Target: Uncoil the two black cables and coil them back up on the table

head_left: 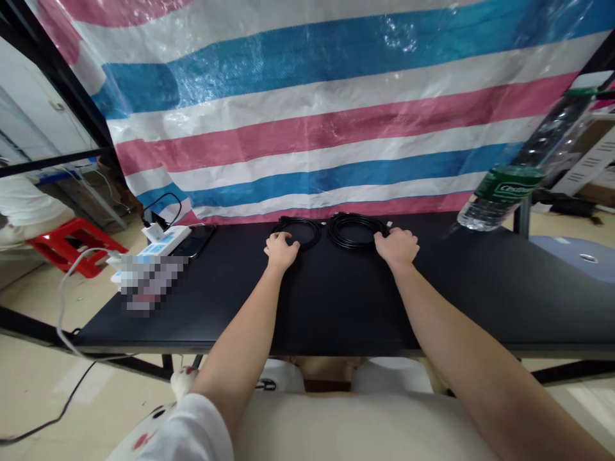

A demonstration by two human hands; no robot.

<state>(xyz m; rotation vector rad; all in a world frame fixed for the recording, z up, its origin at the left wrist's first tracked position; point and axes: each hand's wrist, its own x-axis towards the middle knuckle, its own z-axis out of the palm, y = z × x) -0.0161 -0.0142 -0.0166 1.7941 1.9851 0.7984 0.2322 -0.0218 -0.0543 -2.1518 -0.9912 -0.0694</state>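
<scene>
Two coils of black cable lie side by side at the back of the black table (327,301). My left hand (282,250) is on the near left side of the smaller left cable coil (316,234), its fingers curled round the edge. The right cable coil (353,243) looks thicker, and my right hand (398,246) pinches its right side between thumb and fingers. Small light connector ends show beside the coils. What lies under my fingertips is partly hidden.
A white power strip (175,242) with plugs and a dark phone (199,242) are on the left. A water bottle (504,189) stands at the right rear. Behind the table hangs a striped plastic sheet (307,141). A red stool (77,246) with a seated person is at far left.
</scene>
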